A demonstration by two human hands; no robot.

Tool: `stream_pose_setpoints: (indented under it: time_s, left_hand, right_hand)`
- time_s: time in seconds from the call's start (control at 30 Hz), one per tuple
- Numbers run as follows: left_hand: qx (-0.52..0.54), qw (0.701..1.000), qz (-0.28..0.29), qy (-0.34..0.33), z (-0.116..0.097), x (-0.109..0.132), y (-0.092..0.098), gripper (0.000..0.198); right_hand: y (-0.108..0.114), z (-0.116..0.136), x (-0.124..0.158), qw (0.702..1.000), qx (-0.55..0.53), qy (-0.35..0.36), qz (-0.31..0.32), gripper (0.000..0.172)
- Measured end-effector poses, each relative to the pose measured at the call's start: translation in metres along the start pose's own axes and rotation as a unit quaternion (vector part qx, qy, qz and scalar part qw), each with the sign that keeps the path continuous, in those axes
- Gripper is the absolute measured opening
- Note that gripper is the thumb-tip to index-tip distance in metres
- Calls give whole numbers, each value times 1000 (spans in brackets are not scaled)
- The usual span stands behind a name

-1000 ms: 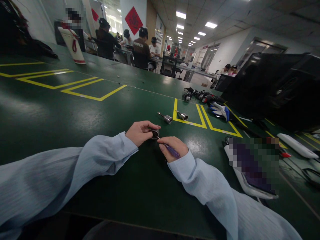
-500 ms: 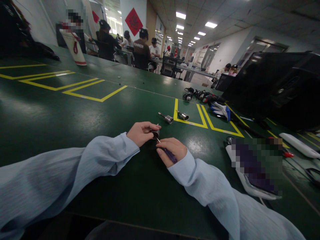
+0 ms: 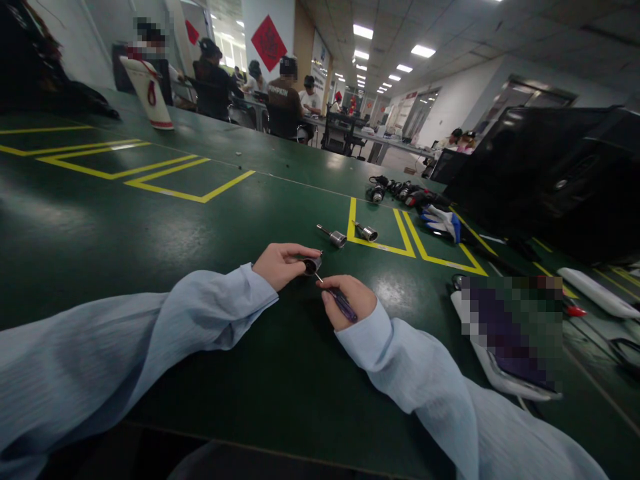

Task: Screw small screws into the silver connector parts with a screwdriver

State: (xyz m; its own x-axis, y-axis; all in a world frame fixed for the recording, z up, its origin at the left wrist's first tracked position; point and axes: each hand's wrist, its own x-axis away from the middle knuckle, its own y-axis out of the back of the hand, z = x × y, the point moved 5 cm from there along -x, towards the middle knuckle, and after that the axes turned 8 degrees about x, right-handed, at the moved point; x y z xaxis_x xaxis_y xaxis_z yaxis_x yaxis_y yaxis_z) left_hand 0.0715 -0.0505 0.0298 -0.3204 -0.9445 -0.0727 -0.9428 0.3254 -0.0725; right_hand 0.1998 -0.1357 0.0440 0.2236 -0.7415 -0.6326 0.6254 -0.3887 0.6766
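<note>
My left hand [image 3: 279,268] is closed on a metal cup-shaped part [image 3: 313,265], thumb and fingers gripping its rim, its open end turned toward my right side. My right hand [image 3: 356,297] grips a screwdriver [image 3: 346,309] by its dark purple handle. The thin shaft points up and left, with its tip at the cup's mouth; whether it touches the inside I cannot tell. Just beyond my hands lie two similar metal cups with stems: one cup [image 3: 338,240] on bare tabletop, the other [image 3: 369,233] across a yellow tape line.
The green table [image 3: 210,400] carries yellow tape outlines. To the right lie a phone-like device [image 3: 483,347] with a blurred screen, a blue-and-white glove [image 3: 443,221] and dark cabled items [image 3: 377,192]. A white cup [image 3: 153,100] stands far left. People sit at tables behind.
My right hand has shifted slightly to the right, drawing the screwdriver back a little. The cup in my left hand has turned slightly.
</note>
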Motion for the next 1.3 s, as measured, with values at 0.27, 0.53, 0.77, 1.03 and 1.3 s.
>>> stream_pose_setpoints:
  time_s: [0.27, 0.53, 0.77, 1.03, 1.3]
  left_hand:
    - [-27, 1000, 0, 9, -4, 2, -2, 36]
    - [-35, 999, 3, 1, -7, 4, -4, 36]
    - [-6, 1000, -11, -7, -4, 3, -3, 25]
    - [1, 1000, -19, -12, -5, 4, -4, 25]
    - [11, 999, -21, -36, -3, 4, -4, 25]
  right_hand:
    - [0, 2, 1, 999, -3, 24, -21, 13]
    - [1, 1, 2, 997, 10, 41, -57, 13]
    - [-4, 2, 2, 994, 7, 95, -54, 12]
    - [-5, 3, 2, 990, 18, 126, -53, 12]
    - [-3, 7, 2, 992, 14, 119, -48, 13]
